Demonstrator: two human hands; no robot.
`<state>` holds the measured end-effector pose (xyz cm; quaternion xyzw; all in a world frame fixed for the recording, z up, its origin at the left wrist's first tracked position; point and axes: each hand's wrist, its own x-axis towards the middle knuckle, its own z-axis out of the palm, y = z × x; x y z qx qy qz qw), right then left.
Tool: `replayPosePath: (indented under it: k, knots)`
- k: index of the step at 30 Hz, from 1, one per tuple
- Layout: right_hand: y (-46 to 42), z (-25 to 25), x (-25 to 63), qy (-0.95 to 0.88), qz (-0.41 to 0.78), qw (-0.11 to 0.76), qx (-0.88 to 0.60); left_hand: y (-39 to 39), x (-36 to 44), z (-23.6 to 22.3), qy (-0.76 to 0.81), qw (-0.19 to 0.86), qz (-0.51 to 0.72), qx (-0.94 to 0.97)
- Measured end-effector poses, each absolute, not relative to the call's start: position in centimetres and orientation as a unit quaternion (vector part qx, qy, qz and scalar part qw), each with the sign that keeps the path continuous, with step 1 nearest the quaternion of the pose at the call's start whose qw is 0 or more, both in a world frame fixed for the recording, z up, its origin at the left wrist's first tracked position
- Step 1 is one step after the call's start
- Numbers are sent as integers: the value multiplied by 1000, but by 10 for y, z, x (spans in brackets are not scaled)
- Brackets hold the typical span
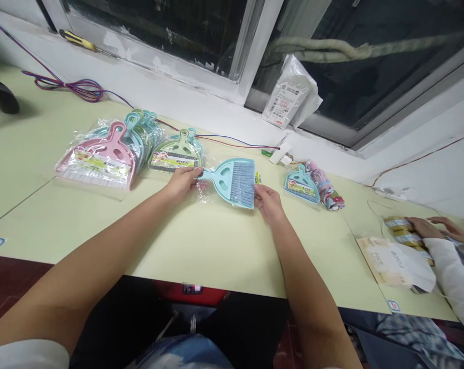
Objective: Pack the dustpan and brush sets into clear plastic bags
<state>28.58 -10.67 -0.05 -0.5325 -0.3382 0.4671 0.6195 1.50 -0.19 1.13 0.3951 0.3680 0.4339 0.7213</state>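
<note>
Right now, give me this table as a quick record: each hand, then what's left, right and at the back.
Left hand: grips the handle of a blue dustpan-and-brush set
Right hand: touches that set's bristle-end edge
Left: pink packaged set, green packaged set
Right: blue packaged set beside a patterned bundle
Far right: another person's hand
Back: screwdriver, white package

Bright light covered the tabletop; glints flecked plastic-wrapped dustpan sets toward its back edge; wide-angle distortion stretched its ends.
</note>
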Motion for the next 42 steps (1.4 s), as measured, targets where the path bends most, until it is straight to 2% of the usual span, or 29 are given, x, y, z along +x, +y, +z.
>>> replayPosePath:
  k: [8,11,13,15,18,26,29,34,38,42]
  knots:
    - [-105,-5,286,-356,434,597,-573,1,12,13,364,724,441,386]
    - [-106,-6,295,-420,306,570,-637,3,12,11,352,722,461,377]
    - [-107,-8,305,-506,168,500,-682,7,10,9,350,717,471,375]
    - [-108,-12,315,-592,72,391,-701,12,9,5,353,712,478,375]
    - [-108,-15,323,-660,34,276,-698,19,7,0,350,703,494,373]
    - [-108,-19,315,-676,-41,186,-712,20,7,1,353,695,518,352]
    - [-110,-17,313,-652,-90,222,-719,18,7,3,353,691,524,350]
    - [-116,-5,302,-617,-197,398,-650,16,8,3,362,698,499,365]
    - [-117,0,288,-667,-245,391,-584,14,10,1,361,699,491,374]
    - [-120,9,288,-636,-298,400,-589,14,11,0,370,698,493,365]
